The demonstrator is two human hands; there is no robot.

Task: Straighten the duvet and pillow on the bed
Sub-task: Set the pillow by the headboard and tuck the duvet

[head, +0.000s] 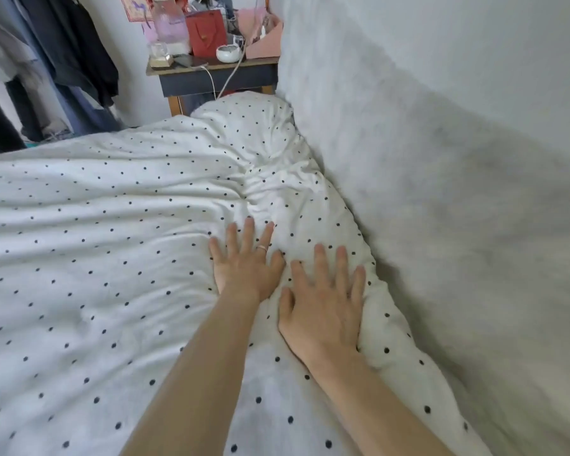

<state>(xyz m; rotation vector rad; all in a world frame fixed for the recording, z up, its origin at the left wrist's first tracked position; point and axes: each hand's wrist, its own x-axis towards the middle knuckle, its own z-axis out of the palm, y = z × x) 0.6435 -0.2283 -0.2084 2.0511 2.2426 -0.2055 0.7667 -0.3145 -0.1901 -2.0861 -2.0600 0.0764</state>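
Cluttered nightstand [211, 75] against grey wall [441, 110]

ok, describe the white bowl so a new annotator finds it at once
Past the far end of the dotted duvet stands a dark bedside table. On its top, between the red bag and the pink box, sits the bowl. It is the only small, round, white thing there.

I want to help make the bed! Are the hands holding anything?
Nothing is held. The left hand and right hand lie flat and open on the dotted duvet.
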